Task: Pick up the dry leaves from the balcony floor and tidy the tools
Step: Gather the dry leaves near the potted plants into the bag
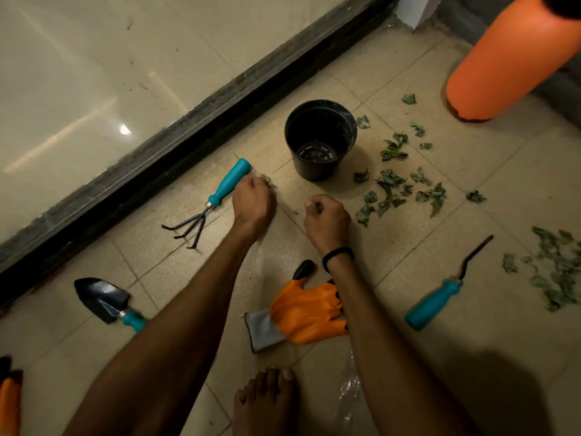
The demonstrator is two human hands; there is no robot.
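Head view. The left hand (253, 202) is down at the beige tiled floor (408, 341), knuckles up and fingers curled under. It sits just beside the handle end of the three-pronged black hand rake with a teal plastic handle (217, 196). Small brownish crumbs show at its fingertips; whether they are pinched or only touched cannot be told. The right hand (327, 223) is near the left one. Its fingers are curled and its thumb tip is pressed against the forefinger; whether anything lies between them cannot be told. A black wristband (338, 254) circles the right wrist.

The round black plastic pot (314, 171) stands upright on the floor just beyond both hands. The dry green leaves (396, 187) lie scattered on the tiles to the right of the pot. A second patch of leaves (556, 269) lies near the right edge.

Tools on the floor:
- Dark-bladed trowel with a teal handle (103, 298), lower left, near the dark door track (188, 130).
- Narrow dark-bladed weeder with a teal handle (440, 294), right, between the two leaf patches.

An orange glove with a grey cuff (305, 313) lies flat between the forearms. A tall orange container (509, 64) stands at the upper right. A bare foot (267, 401) rests at the bottom centre.
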